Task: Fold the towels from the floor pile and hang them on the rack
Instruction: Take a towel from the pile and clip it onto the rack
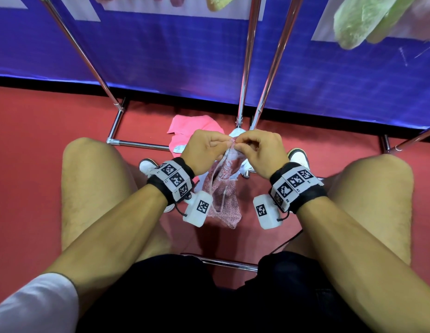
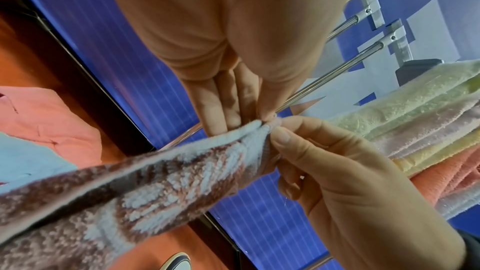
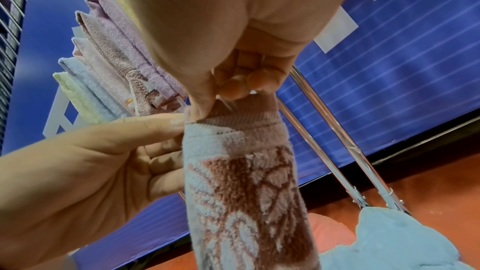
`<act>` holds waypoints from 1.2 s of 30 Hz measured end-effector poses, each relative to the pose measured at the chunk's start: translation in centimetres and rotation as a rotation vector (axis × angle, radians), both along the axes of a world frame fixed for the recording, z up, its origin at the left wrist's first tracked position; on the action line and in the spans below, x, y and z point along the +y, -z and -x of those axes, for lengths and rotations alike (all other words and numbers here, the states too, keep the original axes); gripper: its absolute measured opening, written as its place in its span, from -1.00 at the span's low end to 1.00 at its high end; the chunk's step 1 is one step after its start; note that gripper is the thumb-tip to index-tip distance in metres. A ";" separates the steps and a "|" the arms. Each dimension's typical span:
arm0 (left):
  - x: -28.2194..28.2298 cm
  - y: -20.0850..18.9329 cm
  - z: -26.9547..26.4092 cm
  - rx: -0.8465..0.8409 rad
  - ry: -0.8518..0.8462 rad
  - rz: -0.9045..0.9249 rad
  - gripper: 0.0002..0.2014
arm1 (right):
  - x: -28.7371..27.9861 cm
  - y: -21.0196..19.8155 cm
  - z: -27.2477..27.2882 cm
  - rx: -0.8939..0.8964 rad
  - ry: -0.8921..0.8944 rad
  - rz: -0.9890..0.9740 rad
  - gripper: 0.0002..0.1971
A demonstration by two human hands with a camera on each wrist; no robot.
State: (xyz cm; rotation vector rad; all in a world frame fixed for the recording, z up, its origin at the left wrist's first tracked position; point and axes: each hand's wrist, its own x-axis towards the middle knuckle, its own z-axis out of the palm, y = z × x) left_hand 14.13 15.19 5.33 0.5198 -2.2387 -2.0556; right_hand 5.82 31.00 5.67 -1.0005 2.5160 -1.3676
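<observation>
Terry-soft and limp, the towel [image 1: 223, 188] hangs from both hands. Left hand [image 1: 204, 150] and right hand [image 1: 262, 150] each pinch its top edge, grips touching; it looks light, best held at the corners.

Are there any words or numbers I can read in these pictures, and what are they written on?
No readable words or numbers.
Wrist bands on the left hand and right hand: black-and-white square code patterns only; tiny marks beside them are too small to read.
Patterned towel: a woven leafy pattern, no letters.
Blue wall panel: white shapes, cut off, nothing legible.
</observation>
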 end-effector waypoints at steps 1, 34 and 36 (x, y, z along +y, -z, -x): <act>0.1 -0.1 0.0 0.004 -0.007 -0.001 -0.87 | -0.1 0.0 0.0 0.007 -0.003 0.006 -0.98; -2.0 -2.9 -0.3 0.166 -0.180 -0.126 -0.65 | -0.6 -2.4 0.6 -0.325 -0.043 0.243 -0.84; -2.2 -4.1 -0.3 0.182 -0.171 -0.104 -0.67 | -0.8 -3.5 0.6 -0.287 0.000 0.251 -0.81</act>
